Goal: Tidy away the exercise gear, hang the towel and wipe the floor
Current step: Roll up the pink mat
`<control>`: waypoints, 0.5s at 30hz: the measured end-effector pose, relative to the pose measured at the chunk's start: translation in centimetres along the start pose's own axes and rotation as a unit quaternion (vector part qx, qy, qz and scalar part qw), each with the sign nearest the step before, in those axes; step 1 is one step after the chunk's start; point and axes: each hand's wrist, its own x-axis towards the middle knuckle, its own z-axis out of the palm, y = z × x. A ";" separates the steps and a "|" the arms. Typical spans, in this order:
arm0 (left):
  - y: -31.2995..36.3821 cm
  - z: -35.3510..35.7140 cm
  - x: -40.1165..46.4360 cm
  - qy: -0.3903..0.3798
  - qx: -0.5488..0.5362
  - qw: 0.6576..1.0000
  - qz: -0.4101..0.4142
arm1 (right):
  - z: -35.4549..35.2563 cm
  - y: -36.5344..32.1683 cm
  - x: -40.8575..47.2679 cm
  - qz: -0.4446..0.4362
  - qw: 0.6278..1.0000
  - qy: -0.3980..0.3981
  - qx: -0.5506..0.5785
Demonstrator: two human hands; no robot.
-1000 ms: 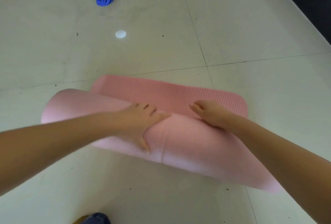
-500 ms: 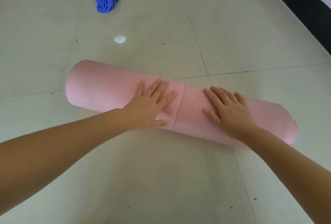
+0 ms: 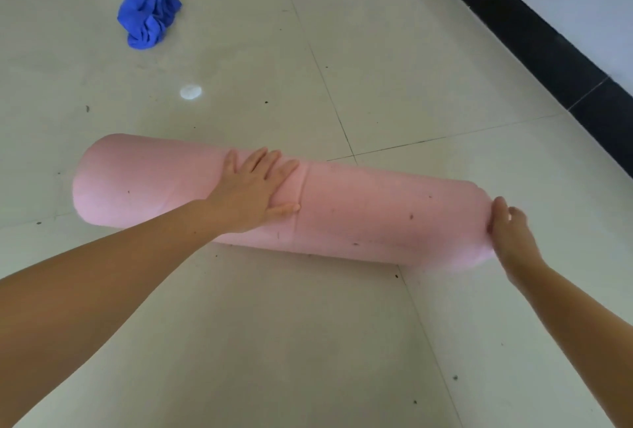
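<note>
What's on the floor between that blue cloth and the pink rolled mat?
In the head view, only a small white spot on bare floor tiles lies between the blue cloth and the rolled mat.

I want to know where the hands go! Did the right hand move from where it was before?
Yes. The right hand slid off the top of the pink mat to its right end, away from the crease in the roll's middle where the left hand presses.
</note>
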 end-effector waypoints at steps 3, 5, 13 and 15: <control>0.3 0.0 -0.1 0.000 -0.008 1.000 -0.014 | -0.4 0.3 -1.3 0.065 0.977 -0.076 0.186; 0.5 0.1 -0.6 -0.008 0.005 1.000 -0.022 | -1.2 -0.4 -1.8 0.028 0.979 -0.094 0.176; 0.2 0.2 -3.8 0.091 0.045 0.994 -0.039 | -2.5 -7.5 -4.3 -0.155 0.965 -0.171 0.124; -0.5 -1.5 -4.3 0.094 0.008 0.993 -0.076 | -2.7 -11.5 -6.1 -0.208 0.959 -0.135 0.137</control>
